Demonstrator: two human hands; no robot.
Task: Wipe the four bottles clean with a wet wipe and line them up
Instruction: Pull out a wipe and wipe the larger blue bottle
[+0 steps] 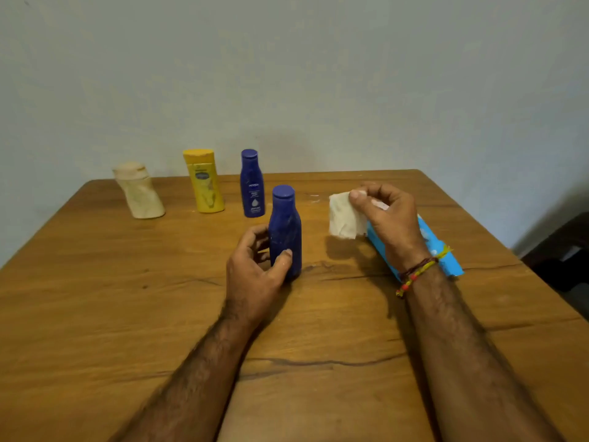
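Observation:
A dark blue bottle (284,224) stands upright near the middle of the wooden table (127,314), and my left hand (255,272) wraps around its lower part. My right hand (387,215) pinches a crumpled white wet wipe (344,218) just above the table, to the right of that bottle. Behind, near the wall, three bottles stand in a rough row: a cream one (140,191) on the left, a yellow one (204,181) in the middle, and a second dark blue one (251,185) with white print on the right.
A light blue wet-wipe pack (446,253) lies on the table under my right wrist, angled toward the right edge. The table's back edge meets a plain pale wall. A dark object sits on the floor beyond the table's right side.

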